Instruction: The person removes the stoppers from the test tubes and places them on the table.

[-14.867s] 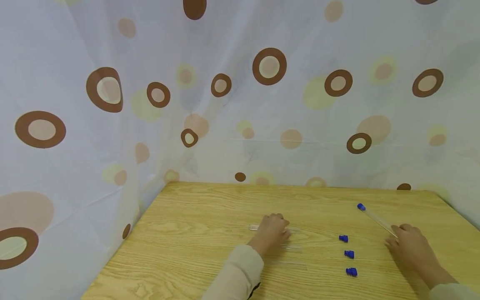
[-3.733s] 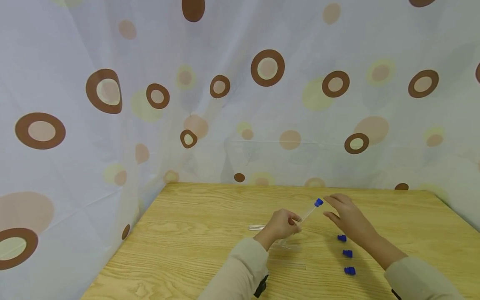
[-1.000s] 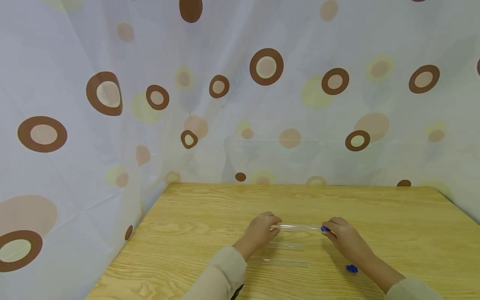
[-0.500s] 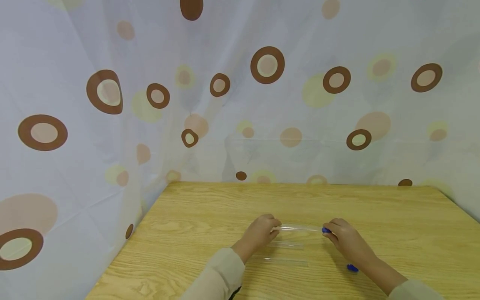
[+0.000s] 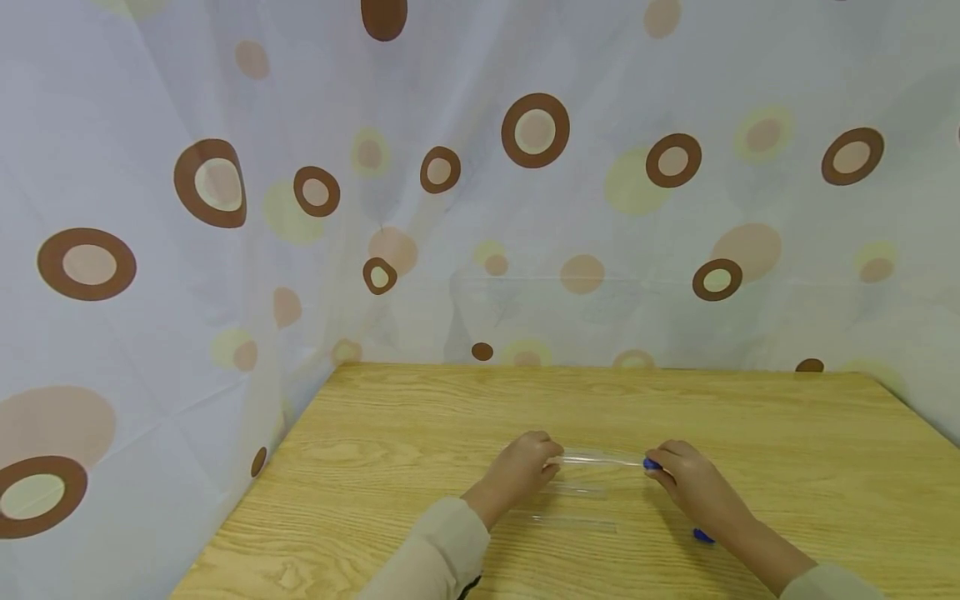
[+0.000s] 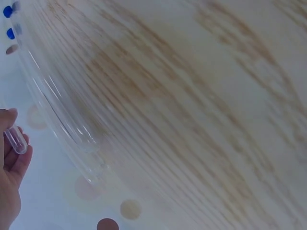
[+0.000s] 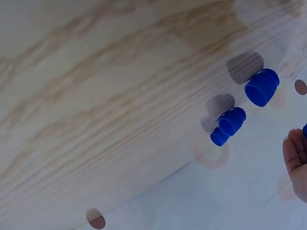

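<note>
My left hand (image 5: 519, 471) pinches a clear test tube (image 5: 603, 458) near its left end; its rounded bottom pokes out between the fingers in the left wrist view. The tube lies nearly level across the gap between both hands. At its other end my right hand (image 5: 693, 483) pinches a blue cap (image 5: 652, 463) between thumb and fingers. Nearer to me, more clear test tubes lie on the table, one (image 5: 581, 490) just below the held one and another (image 5: 573, 523) closer. Three loose blue caps (image 7: 262, 87) rest on the table in the right wrist view.
The wood-grain table (image 5: 420, 400) runs back to a white curtain (image 5: 465, 208) with brown and beige circles, which also hangs along the left side. In the head view my right forearm partly covers a loose cap (image 5: 703, 536).
About four seconds ago the capped tube slanted up from my left hand, with my right hand open beside it. Now my right hand pinches the cap. Over the last second both hands sank slightly.
</note>
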`<state>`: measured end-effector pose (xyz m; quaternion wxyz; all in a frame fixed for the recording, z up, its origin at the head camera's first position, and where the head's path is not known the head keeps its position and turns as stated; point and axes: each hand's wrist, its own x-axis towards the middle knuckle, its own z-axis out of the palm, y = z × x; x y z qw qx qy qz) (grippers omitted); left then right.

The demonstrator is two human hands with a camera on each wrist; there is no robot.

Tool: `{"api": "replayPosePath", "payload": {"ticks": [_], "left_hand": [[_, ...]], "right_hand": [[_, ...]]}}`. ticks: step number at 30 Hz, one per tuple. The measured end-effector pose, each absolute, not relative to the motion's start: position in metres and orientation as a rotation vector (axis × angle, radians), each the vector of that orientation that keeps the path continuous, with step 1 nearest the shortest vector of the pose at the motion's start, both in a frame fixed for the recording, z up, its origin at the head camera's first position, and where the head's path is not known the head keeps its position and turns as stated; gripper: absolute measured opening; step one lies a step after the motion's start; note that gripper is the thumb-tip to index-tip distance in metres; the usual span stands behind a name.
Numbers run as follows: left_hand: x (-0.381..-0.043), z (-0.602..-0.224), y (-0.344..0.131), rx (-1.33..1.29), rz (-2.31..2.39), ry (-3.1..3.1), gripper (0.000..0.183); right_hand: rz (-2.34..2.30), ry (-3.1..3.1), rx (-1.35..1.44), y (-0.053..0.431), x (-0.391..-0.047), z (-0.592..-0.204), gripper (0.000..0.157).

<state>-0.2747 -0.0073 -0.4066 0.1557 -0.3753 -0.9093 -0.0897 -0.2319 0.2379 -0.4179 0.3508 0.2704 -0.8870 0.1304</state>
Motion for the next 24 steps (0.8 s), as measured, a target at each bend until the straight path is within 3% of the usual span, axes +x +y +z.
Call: {"api": "replayPosePath", "payload": {"ticks": [24], "left_hand": [[-0.264, -0.407, -0.010, -1.122, -0.233, -2.630, 0.020]], "right_hand": [[0.349, -2.236, 0.783, 0.236, -0.223, -0.422, 0.029]]}}
